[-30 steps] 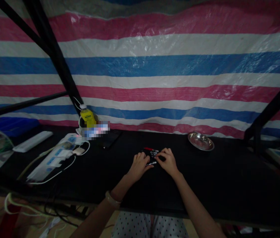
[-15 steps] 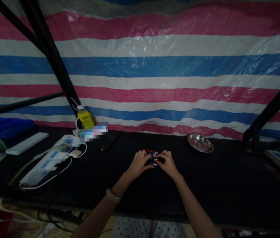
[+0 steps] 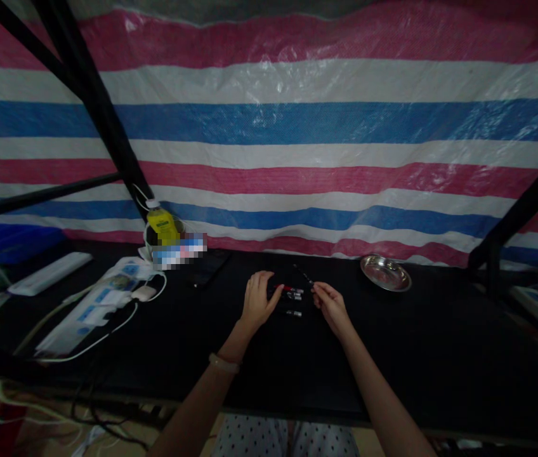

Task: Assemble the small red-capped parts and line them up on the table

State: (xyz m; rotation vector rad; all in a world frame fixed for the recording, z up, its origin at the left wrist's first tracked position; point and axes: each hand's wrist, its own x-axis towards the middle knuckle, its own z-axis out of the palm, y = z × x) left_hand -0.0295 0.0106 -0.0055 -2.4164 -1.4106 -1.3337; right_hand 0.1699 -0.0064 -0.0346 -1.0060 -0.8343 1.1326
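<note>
On the black table lies a small cluster of pens, some dark and one red, with silver tips. My left hand rests on the left side of the cluster, fingers curled over the pens. My right hand is lifted just right of the cluster and pinches a thin dark pen that points up and to the left. One pen lies a little nearer to me, apart from both hands.
A steel dish sits to the right, by the striped tarp wall. At left are a yellow bottle, a dark phone, a white power strip with cables, and a white remote. Black frame bars cross both sides.
My right hand has risen away from the cluster with one dark pen pinched in it. My left hand slid slightly farther onto the pens; both hands were together over them before.
</note>
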